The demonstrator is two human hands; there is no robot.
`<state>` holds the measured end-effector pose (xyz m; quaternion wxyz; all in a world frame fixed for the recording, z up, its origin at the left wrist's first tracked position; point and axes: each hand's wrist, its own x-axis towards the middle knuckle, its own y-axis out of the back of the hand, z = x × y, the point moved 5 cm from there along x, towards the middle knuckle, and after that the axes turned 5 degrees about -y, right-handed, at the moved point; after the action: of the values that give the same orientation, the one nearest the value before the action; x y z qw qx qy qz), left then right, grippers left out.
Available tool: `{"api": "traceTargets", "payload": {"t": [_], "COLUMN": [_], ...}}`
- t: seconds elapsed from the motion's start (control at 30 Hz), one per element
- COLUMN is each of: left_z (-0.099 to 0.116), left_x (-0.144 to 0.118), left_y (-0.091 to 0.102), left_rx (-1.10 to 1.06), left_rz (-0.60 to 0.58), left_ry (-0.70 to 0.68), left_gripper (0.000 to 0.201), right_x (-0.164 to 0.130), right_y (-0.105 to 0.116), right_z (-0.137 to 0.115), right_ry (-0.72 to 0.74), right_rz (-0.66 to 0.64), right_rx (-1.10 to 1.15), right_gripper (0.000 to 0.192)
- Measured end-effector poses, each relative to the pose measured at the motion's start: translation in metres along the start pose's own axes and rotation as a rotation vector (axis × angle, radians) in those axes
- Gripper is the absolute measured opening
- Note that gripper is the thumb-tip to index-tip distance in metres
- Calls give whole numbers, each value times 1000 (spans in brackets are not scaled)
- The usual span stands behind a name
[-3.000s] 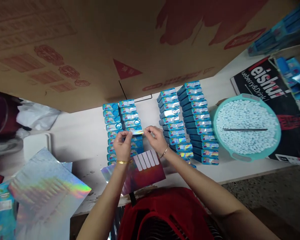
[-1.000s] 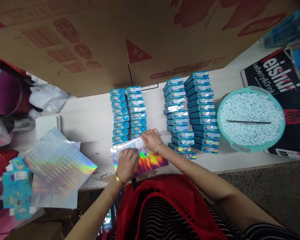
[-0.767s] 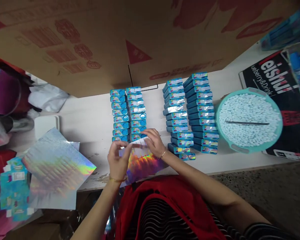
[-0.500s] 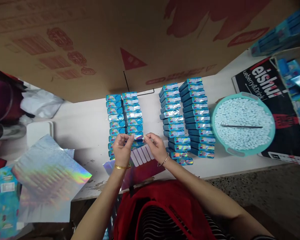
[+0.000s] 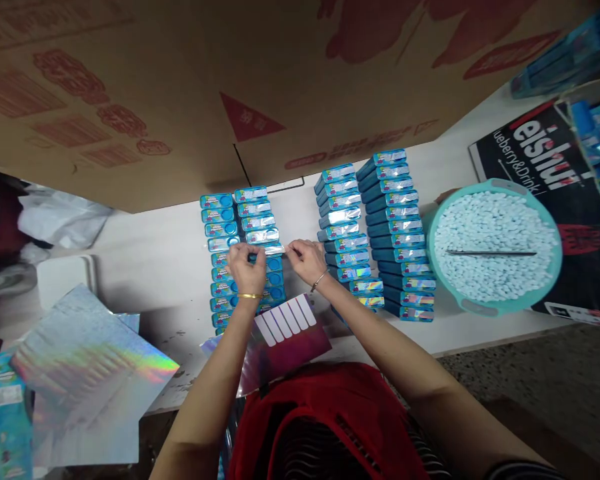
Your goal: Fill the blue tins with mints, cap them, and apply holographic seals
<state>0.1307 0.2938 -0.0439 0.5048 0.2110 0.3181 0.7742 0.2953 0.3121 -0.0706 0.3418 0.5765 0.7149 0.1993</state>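
Note:
My left hand (image 5: 248, 268) pinches one end of a small shiny sticker (image 5: 275, 249), just over the second row of blue boxes (image 5: 261, 222) from the left. At the sticker's other end, the fingertips of my right hand (image 5: 306, 262) are pressed together on it. Under the sticker lies a box in that row; whether the two touch I cannot tell. Partly behind my left hand runs the leftmost row of blue boxes (image 5: 219, 216). Close to me lies a sticker sheet (image 5: 285, 363), with several pale strips exposed where stickers have been peeled off.
Two longer rows of blue boxes (image 5: 393, 223) stand to the right. Beyond them is a teal basin (image 5: 555, 257) of pale pellets with a dark stick on top. A large cardboard carton (image 5: 180, 87) closes off the back. Silvery sheets (image 5: 90, 373) lie at left.
Both hands have moved away from me along the second row, carrying the sticker from above the nearer boxes to a box farther back. The sticker sheet now shows more fully.

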Motion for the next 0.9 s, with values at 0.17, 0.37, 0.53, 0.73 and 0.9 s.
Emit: {"api": "traceTargets", "payload": {"t": [0.17,0.37,0.53,0.73,0.9], "left_z": [2,9,15,7,-17], "left_x": [-1,-2,-19,-15,-35], "left_y": [-8,4,0,18,71], "left_rx": [213,336,501,358,-13], "left_rz": [-78,-96,-325,-474,-650], "left_ry": [-4,-81,-312,-353,-330], "left_gripper": [8,19,36,35,38], "right_x": [4,-11,-28,-14,-44], "right_y": [-18,-20,-31,-18,26], "right_z": [13,19,17,32,-27], "right_ry": [-40,-21,168,9,182], "right_rz": [-45,28,-163,-305,-121], "right_rx": [70,67,-164,-143,94], "right_gripper": [28,38,53,48,37]}}
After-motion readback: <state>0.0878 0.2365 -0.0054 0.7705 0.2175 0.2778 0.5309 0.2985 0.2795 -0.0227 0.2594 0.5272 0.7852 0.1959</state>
